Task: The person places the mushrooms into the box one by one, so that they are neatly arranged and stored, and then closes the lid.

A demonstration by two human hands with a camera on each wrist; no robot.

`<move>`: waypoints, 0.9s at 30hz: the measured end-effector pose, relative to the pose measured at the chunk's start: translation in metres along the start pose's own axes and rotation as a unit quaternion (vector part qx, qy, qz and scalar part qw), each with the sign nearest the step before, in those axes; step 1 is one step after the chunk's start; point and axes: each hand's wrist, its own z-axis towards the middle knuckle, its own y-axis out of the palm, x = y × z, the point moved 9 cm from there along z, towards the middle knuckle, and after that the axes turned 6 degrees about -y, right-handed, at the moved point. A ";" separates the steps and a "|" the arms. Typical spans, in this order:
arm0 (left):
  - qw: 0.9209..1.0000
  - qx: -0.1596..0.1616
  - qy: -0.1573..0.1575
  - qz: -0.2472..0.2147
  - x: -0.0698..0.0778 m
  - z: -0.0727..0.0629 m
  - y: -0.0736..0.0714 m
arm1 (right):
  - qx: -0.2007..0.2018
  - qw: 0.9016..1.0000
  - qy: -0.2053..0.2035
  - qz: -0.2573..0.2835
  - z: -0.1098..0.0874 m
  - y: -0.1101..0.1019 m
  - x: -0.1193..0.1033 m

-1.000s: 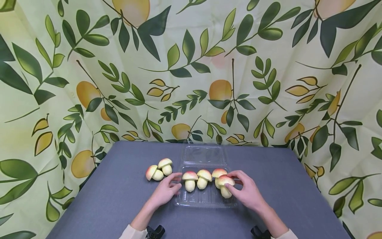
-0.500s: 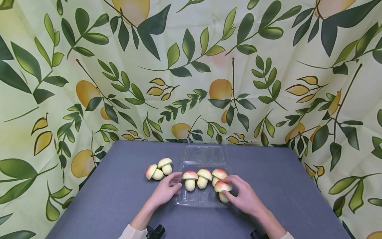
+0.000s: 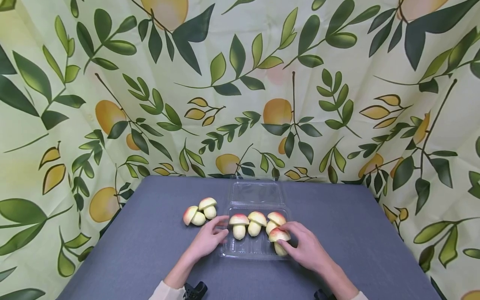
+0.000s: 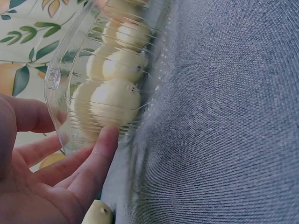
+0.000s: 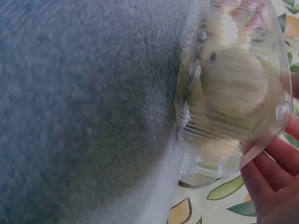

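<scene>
My right hand (image 3: 305, 246) holds a toy mushroom (image 3: 279, 235), pale yellow with a red-tinged cap, between thumb and fingers at the front right of the clear plastic container (image 3: 247, 252). Three more mushrooms lie in a row behind and left of it; the rightmost (image 3: 275, 218) is partly covered by the held one. My left hand (image 3: 208, 239) rests its fairly straight fingers against the container's left wall, as the left wrist view shows. In the right wrist view, the held mushroom (image 5: 236, 84) shows through the ribbed wall, with some right fingers (image 5: 275, 172) outside it.
Two more mushrooms (image 3: 200, 211) lie on the grey cloth-covered table (image 3: 161, 221), left of the container. The container's clear lid (image 3: 256, 193) lies folded back toward the leaf-patterned curtain (image 3: 240, 104).
My right hand has moved the mushroom slightly left and toward me, lower into the container's front right. My left hand has stayed at the left wall.
</scene>
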 end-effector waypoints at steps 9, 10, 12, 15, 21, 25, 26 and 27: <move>1.000 0.003 0.002 0.004 0.001 0.000 0.000 | -0.027 0.999 -0.014 -0.012 -0.001 0.002 -0.003; 1.000 0.003 0.002 0.005 0.002 0.000 0.000 | -0.028 0.999 -0.014 -0.012 -0.001 0.002 -0.003; 1.000 0.003 0.002 0.004 0.002 -0.001 0.000 | -0.029 0.999 -0.015 -0.010 0.000 0.000 -0.003; 1.000 0.003 0.000 0.005 0.002 -0.001 0.000 | -0.030 0.999 -0.012 -0.006 0.002 -0.002 -0.004; 1.000 0.004 -0.002 0.002 0.002 -0.002 0.000 | -0.022 1.000 0.017 -0.003 0.004 -0.010 0.000; 1.000 0.001 -0.003 0.000 0.003 -0.001 0.000 | -0.009 0.999 0.037 0.006 0.004 -0.017 0.006; 1.000 0.000 0.000 -0.002 0.003 -0.001 0.000 | -0.007 0.999 0.042 0.009 0.004 -0.018 0.008; 1.000 0.000 0.000 -0.003 0.003 -0.001 0.000 | -0.006 0.999 0.047 0.011 0.004 -0.018 0.009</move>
